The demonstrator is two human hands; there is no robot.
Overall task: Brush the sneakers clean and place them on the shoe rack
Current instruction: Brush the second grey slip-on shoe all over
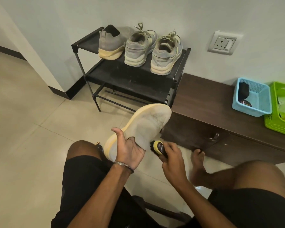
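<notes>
A grey knit sneaker with a pale yellow sole (145, 125) is held on its side above my left knee, toe pointing away. My left hand (129, 148) grips it at the heel opening, thumb up along the sole. My right hand (171, 159) holds a yellow-and-black shoe brush (158, 146) with its bristles against the sneaker's side near the heel. On the top shelf of the black shoe rack (82, 43) stand the matching grey sneaker (110, 42) and a pair of grey laced sneakers (152, 48), heels toward me.
A dark wood low cabinet (209, 102) stands right of the rack, carrying a blue basket (252, 97) and a green basket (281, 109). A wall socket (223, 42) is above it. My bare right foot (197, 163) rests on the tiled floor. I sit on a stool.
</notes>
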